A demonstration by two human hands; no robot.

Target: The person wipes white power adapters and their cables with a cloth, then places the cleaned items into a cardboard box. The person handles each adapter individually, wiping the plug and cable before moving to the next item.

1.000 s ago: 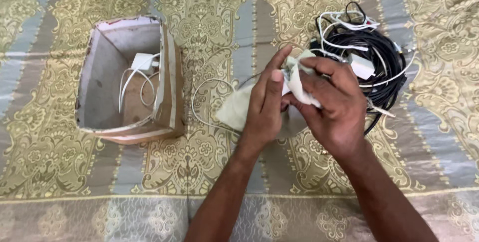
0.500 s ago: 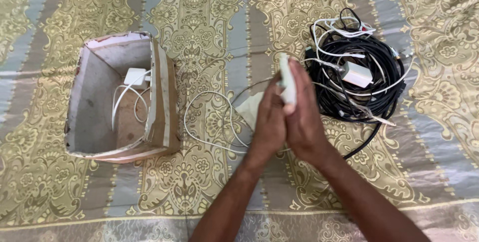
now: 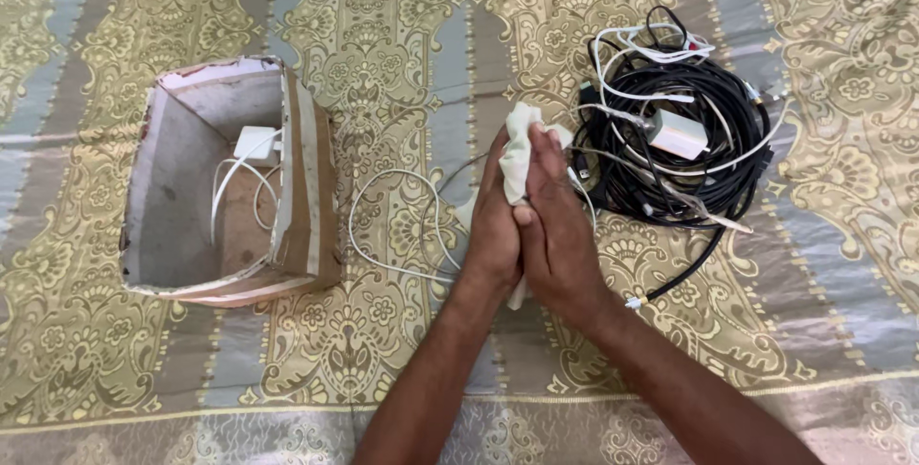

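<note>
We press our left hand [image 3: 495, 226] and right hand [image 3: 555, 226] palm to palm, fingers straight and close together, sandwiching a white cloth [image 3: 518, 149] whose top now pokes above the fingertips. A second ago our fingers were curled, kneading it. The white cable [image 3: 397, 226] loops just left of the hands; the cardboard box [image 3: 306, 197] and black cable coil [image 3: 689, 149] lie unchanged.

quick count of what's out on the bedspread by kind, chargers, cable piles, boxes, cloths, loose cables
White charger bricks: 2, one in the box, one on the cable pile
Tangled cable pile: 1
Cardboard box: 1
White cloth, between left hand and right hand: 1
Loose white cable: 1
Total: 6
</note>
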